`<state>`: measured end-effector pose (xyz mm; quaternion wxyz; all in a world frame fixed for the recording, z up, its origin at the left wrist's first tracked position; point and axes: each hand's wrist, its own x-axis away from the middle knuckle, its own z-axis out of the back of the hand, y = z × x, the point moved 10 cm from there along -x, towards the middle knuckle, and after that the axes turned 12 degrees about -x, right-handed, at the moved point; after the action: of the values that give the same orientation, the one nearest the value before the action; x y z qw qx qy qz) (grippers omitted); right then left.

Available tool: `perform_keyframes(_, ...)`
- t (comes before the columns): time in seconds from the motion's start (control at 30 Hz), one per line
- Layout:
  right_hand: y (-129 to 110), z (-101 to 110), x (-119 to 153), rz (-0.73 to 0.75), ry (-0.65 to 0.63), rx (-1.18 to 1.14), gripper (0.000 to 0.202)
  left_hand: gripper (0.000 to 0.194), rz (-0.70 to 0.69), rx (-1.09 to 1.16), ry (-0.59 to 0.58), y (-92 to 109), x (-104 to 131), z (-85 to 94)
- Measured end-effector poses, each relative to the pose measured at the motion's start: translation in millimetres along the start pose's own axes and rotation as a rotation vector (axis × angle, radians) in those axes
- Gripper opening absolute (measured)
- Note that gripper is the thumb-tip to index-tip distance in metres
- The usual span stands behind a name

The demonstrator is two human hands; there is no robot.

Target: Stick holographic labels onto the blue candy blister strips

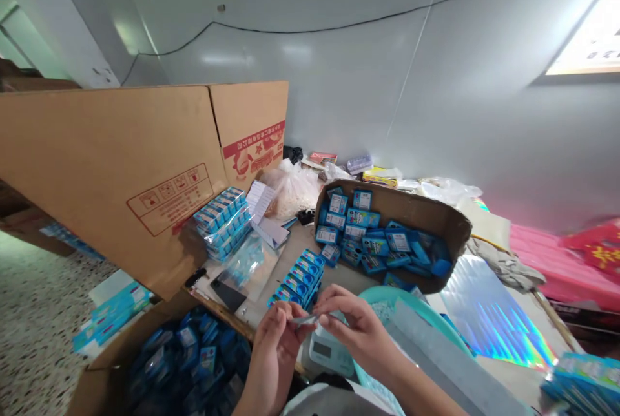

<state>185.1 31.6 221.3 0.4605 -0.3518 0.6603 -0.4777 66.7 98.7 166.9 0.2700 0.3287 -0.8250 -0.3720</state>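
My left hand [275, 346] and my right hand [356, 324] meet in front of me, fingers closed in a pinch. Between them they hold a small, thin greyish piece [305, 320], too small to make out its kind. Just beyond the fingers stands a row of small blue boxes [299, 277] on the table. Below my right hand sits a white digital scale [329, 348], partly covered by the hand. A turquoise basin [433, 306] with small pale pieces in it is to the right, and a grey-white strip lies across it.
A tipped carton [458, 228] spills blue boxes onto the table. Another carton [104, 361] full of them stands lower left. A large cardboard panel [121, 145] rises at left beside wrapped boxes [225, 225]. Shiny sheets [494, 316] and stacked blue cards [584, 380] lie right.
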Motion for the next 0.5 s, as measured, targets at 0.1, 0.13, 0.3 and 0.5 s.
perform_keyframes(0.1,-33,-10,4,0.189,-0.084,0.234,0.016,0.032,0.05,-0.019,-0.051,-5,4,-10.3)
perform_keyframes(0.13,-43,-15,7,0.269,-0.123,0.339,0.022,0.033,0.067,-0.036,-0.055,-7,4,-11.5)
perform_keyframes(0.3,-66,-27,21,0.458,-0.225,0.494,0.047,0.034,0.047,-0.085,-0.004,-2,5,-7.4)
perform_keyframes(0.5,-42,4,36,0.283,-0.017,0.482,0.022,0.038,0.068,-0.225,0.161,-29,-10,5.7)
